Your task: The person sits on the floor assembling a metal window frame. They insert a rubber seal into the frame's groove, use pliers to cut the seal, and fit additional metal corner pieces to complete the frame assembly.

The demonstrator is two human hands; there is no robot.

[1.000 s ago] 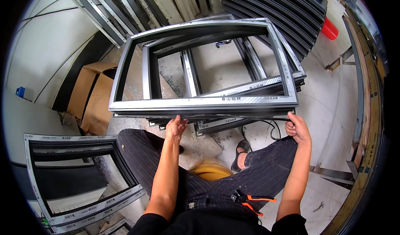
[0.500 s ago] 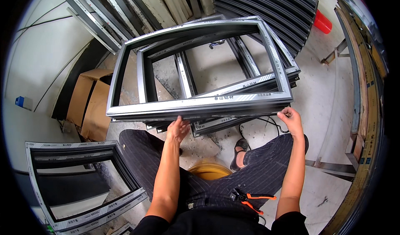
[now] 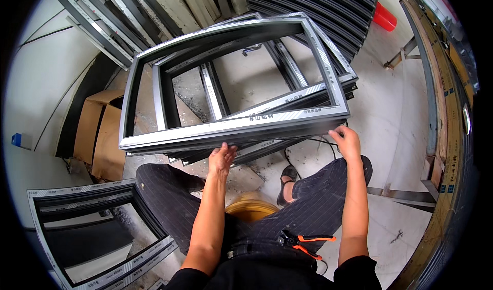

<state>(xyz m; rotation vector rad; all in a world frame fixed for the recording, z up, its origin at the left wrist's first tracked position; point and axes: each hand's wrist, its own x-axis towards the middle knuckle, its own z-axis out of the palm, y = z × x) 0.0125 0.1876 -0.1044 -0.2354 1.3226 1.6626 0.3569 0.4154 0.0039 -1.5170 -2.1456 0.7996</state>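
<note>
A silver-and-black window frame (image 3: 241, 124) lies on top of several similar frames (image 3: 303, 91), stacked askew before me. My left hand (image 3: 222, 160) is at the near edge of the top frame, its fingers curled against the underside of that edge. Close to the near right corner, my right hand (image 3: 347, 142) is closed in a pinch at finger and thumb. What either hand pinches, if anything, is too thin or hidden to make out. Cutting pliers (image 3: 303, 242) with orange handles rest on my lap.
More window frames (image 3: 46, 238) stand at lower left, near an open cardboard box (image 3: 109, 141). Long profiles (image 3: 95, 17) lean at the back, beside a dark slatted stack (image 3: 313, 12). A red bucket (image 3: 384, 16) stands beyond. A metal-legged bench (image 3: 436, 136) runs along the right.
My left hand has shifted a little to the right along the frame's near edge. The right hand stays pinched by the corner. The whole view has turned slightly.
</note>
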